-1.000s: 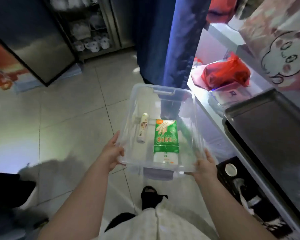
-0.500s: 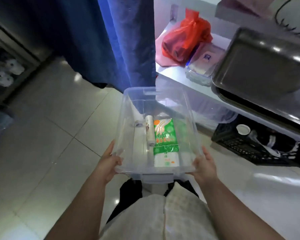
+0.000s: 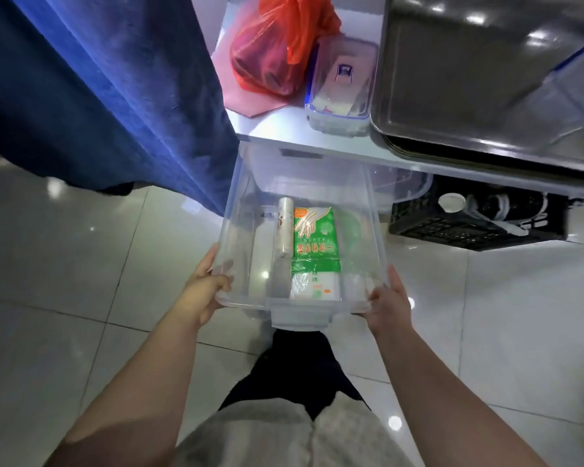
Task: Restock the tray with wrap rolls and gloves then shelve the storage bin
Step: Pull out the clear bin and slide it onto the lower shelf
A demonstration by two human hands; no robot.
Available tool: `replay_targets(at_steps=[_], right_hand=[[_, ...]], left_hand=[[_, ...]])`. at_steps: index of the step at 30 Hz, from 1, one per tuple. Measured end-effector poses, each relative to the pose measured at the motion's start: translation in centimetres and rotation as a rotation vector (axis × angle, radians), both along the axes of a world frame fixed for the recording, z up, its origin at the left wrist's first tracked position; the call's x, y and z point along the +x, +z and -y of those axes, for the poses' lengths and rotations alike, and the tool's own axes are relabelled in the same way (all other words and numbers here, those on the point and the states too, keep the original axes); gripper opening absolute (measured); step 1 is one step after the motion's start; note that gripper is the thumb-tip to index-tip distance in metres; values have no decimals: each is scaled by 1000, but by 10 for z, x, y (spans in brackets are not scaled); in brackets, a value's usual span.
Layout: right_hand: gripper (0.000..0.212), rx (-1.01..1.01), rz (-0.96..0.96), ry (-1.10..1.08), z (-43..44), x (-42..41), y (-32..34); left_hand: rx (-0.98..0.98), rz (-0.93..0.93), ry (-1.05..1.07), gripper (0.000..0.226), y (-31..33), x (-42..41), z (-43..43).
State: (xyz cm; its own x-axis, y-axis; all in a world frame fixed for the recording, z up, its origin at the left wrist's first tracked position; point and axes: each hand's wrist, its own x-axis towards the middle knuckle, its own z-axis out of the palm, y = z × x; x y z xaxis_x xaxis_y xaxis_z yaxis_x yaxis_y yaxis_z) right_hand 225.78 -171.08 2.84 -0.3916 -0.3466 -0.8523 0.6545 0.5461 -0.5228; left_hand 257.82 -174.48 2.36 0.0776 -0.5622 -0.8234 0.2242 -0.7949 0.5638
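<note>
I carry a clear plastic storage bin (image 3: 236,210) in front of me, its far end under the edge of a white shelf (image 3: 277,129). My left hand (image 3: 204,284) grips its near left corner and my right hand (image 3: 388,298) grips its near right corner. Inside lie a white wrap roll (image 3: 285,230) and a green-and-white pack of gloves (image 3: 315,244), side by side on the bottom. A dark metal tray (image 3: 486,72) rests on the shelf top at the right.
A red plastic bag (image 3: 277,52) and a clear lidded box (image 3: 343,79) sit on the shelf left of the tray. Below the shelf are another clear bin (image 3: 405,187) and a black crate (image 3: 476,220). A blue curtain (image 3: 98,89) hangs at left. The floor is tiled.
I have turned right and stepped toward the shelf. The bin, still held by both hands, has moved forward until its far end is under the shelf edge.
</note>
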Motion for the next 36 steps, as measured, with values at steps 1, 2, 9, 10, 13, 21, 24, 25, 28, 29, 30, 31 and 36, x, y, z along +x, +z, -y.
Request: replay_targets(at_steps=[1,2,9,10,13,21,24,25,28,29,30,31,36], right_hand=[[86,-9,1,23,13,1,-6],[87,-19,-4,48,26,3,-12],[84,-32,-52,25,102,24,-70],[83,-21,-65,35,109,28,-81],[81,-24,-79,19,128,37,-113],[84,-84,-100,-98,165,50,-172],[76,-95,-86,-69,175,44,-179],[73,-97,-68,-53,174,41,-178],[64,-137,-62,69,159,33,-162],[63,-136,-68,111,150,31,-154],[63,-125,-51,98,140,28,-145],[62,-118,-11,47,130,26,-135],[37,-171,137,-237,80,2,-95]], left_hand=[[-22,-5,20,83,-7,-1,13],[-45,-8,41,76,-13,-1,26],[-73,-54,249,45,-70,3,95],[-67,-86,255,40,-79,6,102],[-72,-171,252,24,-106,17,123],[-184,-197,50,27,-155,25,168],[-145,-81,-35,29,-157,23,179],[-125,-38,-60,29,-157,22,180],[-47,128,-23,30,-147,14,175],[-36,202,25,32,-140,11,170],[-40,286,76,36,-131,6,164],[-69,375,109,34,-119,0,157],[-257,444,-112,27,-46,-55,131]])
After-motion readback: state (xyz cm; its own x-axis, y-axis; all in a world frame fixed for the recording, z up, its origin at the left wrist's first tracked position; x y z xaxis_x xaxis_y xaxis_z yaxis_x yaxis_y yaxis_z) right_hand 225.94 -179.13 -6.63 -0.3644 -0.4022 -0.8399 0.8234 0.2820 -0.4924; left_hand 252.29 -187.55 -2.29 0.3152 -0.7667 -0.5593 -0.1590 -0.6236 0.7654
